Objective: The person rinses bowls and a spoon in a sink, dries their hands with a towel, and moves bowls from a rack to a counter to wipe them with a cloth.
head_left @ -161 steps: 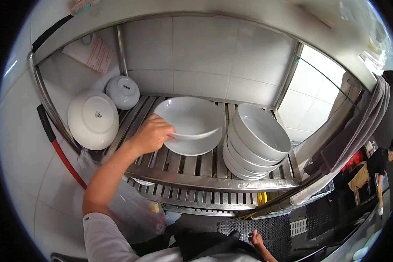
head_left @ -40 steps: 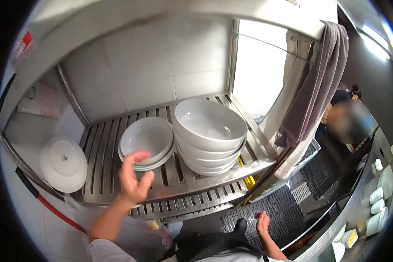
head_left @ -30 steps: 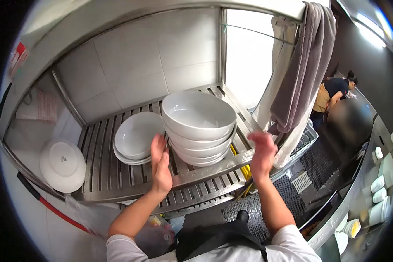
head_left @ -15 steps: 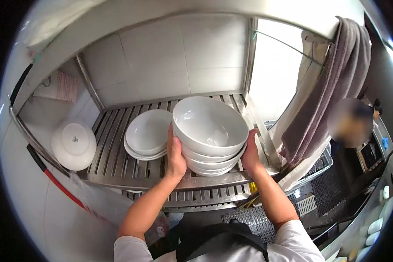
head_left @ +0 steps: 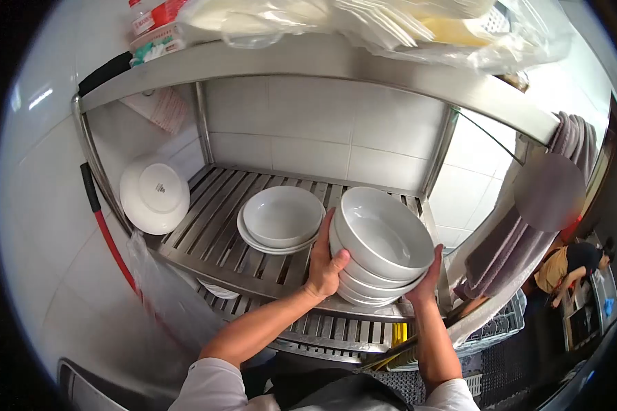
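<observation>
My two hands hold a stack of several white bowls (head_left: 384, 236) over the right front part of a slatted metal shelf (head_left: 206, 212). My left hand (head_left: 325, 264) presses against the stack's left side, thumb at the front. On the right side, my right hand (head_left: 426, 277) wraps the bowls, its fingers partly hidden behind them. The stack leans slightly, and its base overlaps the shelf's front edge in this view. Left of it, a smaller white bowl (head_left: 284, 216) rests on white dishes (head_left: 271, 251). A white oval dish (head_left: 154, 195) stands on edge at the shelf's left end, underside outward.
An upper metal shelf (head_left: 288, 65) carries plastic-wrapped packs (head_left: 384, 20). Grey towels (head_left: 507, 246) hang at the right post. A red-handled pole (head_left: 113, 250) leans at the left. A lower slatted shelf (head_left: 336, 332) lies beneath. Another person (head_left: 569, 270) bends over a counter at far right.
The view has tilted up, bringing the upper shelf's packs into sight. Both hands still grip the bowl stack, which now stands a little farther from the smaller bowl.
</observation>
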A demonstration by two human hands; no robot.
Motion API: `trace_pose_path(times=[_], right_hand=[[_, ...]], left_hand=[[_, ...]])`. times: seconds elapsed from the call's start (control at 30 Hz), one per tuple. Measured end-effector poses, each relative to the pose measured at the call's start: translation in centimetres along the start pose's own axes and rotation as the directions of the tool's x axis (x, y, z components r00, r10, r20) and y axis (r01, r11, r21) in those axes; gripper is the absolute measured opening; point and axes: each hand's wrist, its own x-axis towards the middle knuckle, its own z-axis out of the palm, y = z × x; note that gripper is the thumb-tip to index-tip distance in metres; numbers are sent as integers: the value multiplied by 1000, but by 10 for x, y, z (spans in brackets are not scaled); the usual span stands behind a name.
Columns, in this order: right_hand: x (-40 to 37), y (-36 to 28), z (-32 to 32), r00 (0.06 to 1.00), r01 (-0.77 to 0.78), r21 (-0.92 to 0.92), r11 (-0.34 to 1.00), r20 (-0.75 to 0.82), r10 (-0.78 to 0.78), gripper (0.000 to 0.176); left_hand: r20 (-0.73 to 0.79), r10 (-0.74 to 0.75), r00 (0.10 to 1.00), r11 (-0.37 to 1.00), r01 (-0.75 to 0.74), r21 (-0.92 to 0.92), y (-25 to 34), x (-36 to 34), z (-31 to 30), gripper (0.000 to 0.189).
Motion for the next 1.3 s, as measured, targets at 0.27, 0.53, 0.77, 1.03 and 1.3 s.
trace_pose_path(times=[0.27,0.53,0.77,1.03,1.3], right_hand=[[16,-20,80,985,144,35,989,95,-147,71],[81,32,167,972,118,-74,990,213,-100,83],[109,81,190,945,167,-160,973,306,-112,84],[126,108,175,959,119,-165,979,274,-71,83],[141,134,154,964,204,-285,937,225,-141,79]], left_hand=[[75,110,991,994,-111,10,57,63,-35,103],[-18,16,1000,989,-19,-145,33,112,-128,90],[-2,-73,997,958,69,-278,-31,121,-203,86],[-51,-127,991,969,113,-218,-39,120,-208,87],[8,-91,996,968,90,-234,-62,111,-228,82]])
